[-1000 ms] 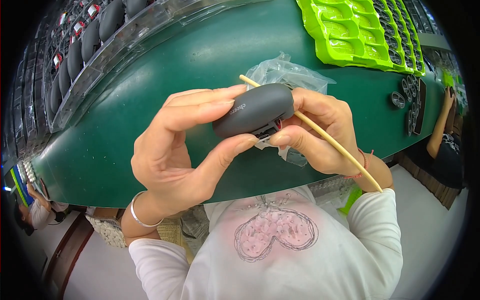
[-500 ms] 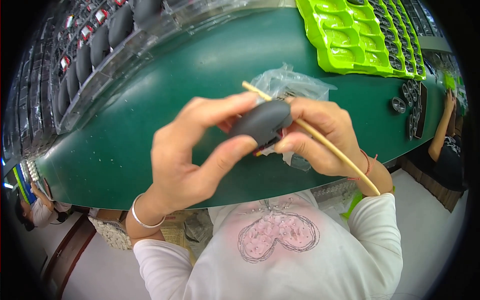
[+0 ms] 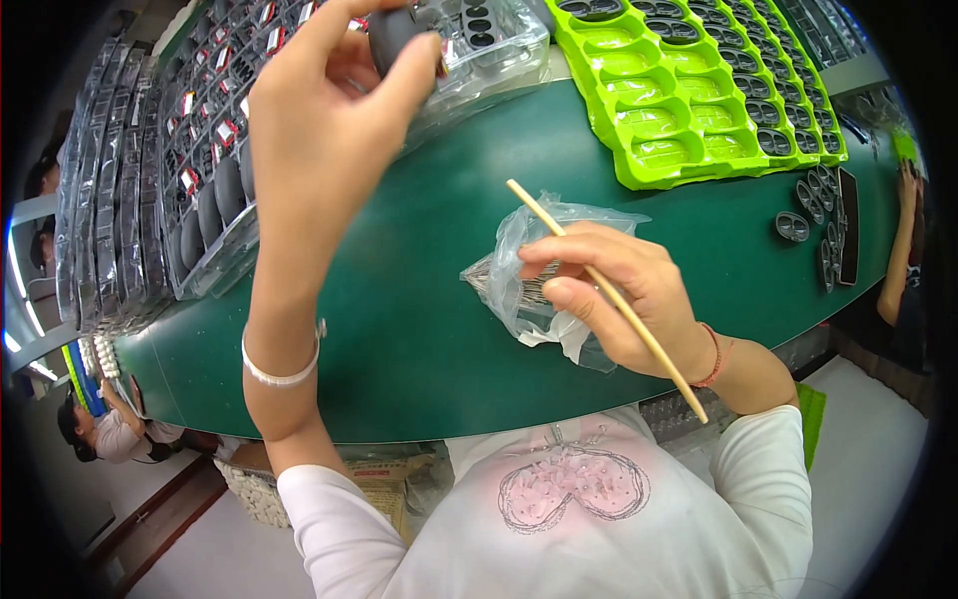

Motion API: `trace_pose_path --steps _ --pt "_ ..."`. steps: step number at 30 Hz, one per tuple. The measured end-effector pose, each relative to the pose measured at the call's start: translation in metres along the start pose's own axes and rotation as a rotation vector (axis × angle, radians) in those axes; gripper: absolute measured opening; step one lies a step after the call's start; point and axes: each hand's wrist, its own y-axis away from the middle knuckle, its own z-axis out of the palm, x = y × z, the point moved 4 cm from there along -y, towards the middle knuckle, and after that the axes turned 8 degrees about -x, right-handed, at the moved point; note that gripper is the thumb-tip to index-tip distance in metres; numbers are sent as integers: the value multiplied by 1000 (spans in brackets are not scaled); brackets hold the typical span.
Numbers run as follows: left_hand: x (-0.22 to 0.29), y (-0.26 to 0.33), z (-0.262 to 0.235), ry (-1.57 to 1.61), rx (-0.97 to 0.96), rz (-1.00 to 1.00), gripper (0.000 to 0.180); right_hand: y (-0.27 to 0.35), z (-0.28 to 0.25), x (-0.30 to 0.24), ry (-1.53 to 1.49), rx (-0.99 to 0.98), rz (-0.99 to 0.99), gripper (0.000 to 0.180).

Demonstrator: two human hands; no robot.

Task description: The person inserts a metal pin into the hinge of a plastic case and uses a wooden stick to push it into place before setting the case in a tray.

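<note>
Head cam, single view, wide fisheye, worn on person's head, looks steeply down and fwd over own chest at green table [image 3: 419, 329]. Upright, not mirrored. Straight edges bend near rim; black corners round the pic. Close range: left hand [image 3: 319, 130] and right hand [image 3: 619, 295] fill centre, forearms enter from lower edge. Far side of table at top, w/ green tray [image 3: 689, 100] upper right. No 2nd view, so no shared area.

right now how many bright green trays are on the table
2: one green tray lies nearer the centre, a second green tray overlaps it at the right toward the table's far edge. More may be hidden.
</note>
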Motion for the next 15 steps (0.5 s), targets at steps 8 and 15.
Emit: trace_pose_path --steps 8,15 --pt "-26 -34 28 -566 -45 29 30 1 1 2 49 22 -88 14" --pt "-29 -31 32 -623 37 107 30 3 -1 1 35 1 -69 12"
